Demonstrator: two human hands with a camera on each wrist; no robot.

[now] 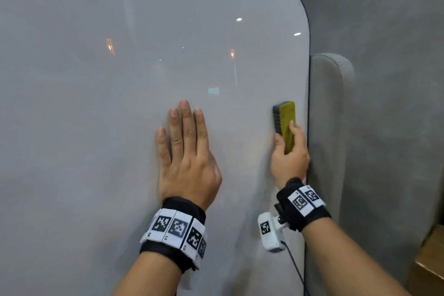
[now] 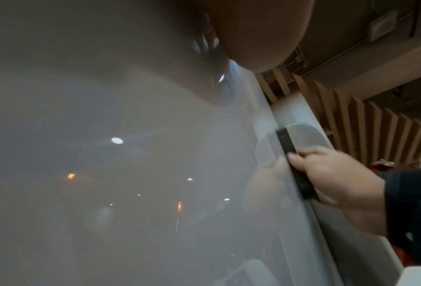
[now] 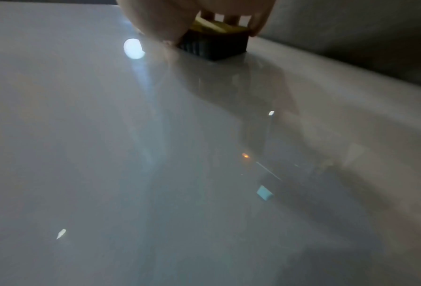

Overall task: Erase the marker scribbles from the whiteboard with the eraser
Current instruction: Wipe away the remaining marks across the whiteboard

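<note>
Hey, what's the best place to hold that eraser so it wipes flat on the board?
Hold the eraser by its two long sides near the lower end, coming from below, as the right hand does now. Its dark pad lies flat on the whiteboard, so only the yellow back and narrow sides are free for a grip.

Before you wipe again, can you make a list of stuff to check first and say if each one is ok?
1. Eraser held in the right hand: ok, firm grip.
2. Dark pad flat on the whiteboard: ok.
3. Left hand flat on the board, clear of the eraser: ok.
4. Scribbles left to wipe: none visible in any view; only light reflections show.
5. Eraser close to the board's right edge: not ok for wiping further right.
6. Pad cleanliness: cannot tell.
</note>
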